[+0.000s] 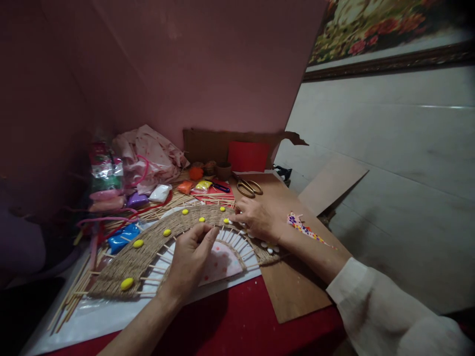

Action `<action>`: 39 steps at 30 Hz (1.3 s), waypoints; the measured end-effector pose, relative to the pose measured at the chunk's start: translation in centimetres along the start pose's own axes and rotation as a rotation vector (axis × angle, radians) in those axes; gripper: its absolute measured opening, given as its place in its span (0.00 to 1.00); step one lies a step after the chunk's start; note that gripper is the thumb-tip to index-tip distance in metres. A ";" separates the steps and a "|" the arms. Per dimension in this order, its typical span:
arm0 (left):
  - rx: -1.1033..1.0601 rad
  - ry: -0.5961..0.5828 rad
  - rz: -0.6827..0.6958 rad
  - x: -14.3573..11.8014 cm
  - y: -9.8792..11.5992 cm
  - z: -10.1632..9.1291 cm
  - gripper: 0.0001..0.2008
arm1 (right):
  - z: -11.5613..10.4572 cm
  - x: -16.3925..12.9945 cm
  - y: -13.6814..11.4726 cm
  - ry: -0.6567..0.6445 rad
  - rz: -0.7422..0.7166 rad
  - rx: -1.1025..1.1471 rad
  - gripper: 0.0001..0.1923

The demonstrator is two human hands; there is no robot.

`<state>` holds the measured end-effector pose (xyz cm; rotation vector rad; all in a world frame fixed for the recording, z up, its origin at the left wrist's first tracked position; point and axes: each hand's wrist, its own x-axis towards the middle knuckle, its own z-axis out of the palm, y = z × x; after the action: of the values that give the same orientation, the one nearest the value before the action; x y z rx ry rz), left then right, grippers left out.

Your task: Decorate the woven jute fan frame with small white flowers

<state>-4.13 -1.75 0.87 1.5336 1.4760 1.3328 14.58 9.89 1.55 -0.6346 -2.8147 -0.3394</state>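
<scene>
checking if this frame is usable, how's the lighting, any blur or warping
Head view: dim and warm, with the left edge falling into deep shadow; the woven fan piece and both hands, left hand and right hand, are lit and fairly sharp; wide-angle bending tilts the walls and the framed picture; soft glare streak on the white wall.

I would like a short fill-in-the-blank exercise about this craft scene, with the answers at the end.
1. The oval beads on the woven jute arch are ____ in colour.
2. The left hand and the right hand both rest on the ____.
3. Beyond the right hand lies a pair of golden ____.

Missing words: yellow; arch; scissors
</scene>
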 end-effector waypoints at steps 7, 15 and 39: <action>0.002 0.008 0.002 0.1 -0.1 0.1 0.13 | -0.5 -0.1 0.0 0.075 0.038 -0.011 0.15; 0.011 0.008 0.011 0.0 0.0 0.1 0.13 | -0.4 0.0 -0.3 0.077 0.067 0.007 0.09; 0.021 0.005 0.027 -0.1 0.1 0.0 0.12 | 1.7 1.4 1.1 0.172 0.237 0.419 0.06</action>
<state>-4.09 -1.83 0.91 1.5695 1.4821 1.3416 13.52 11.85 0.53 -0.7838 -2.4977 0.2239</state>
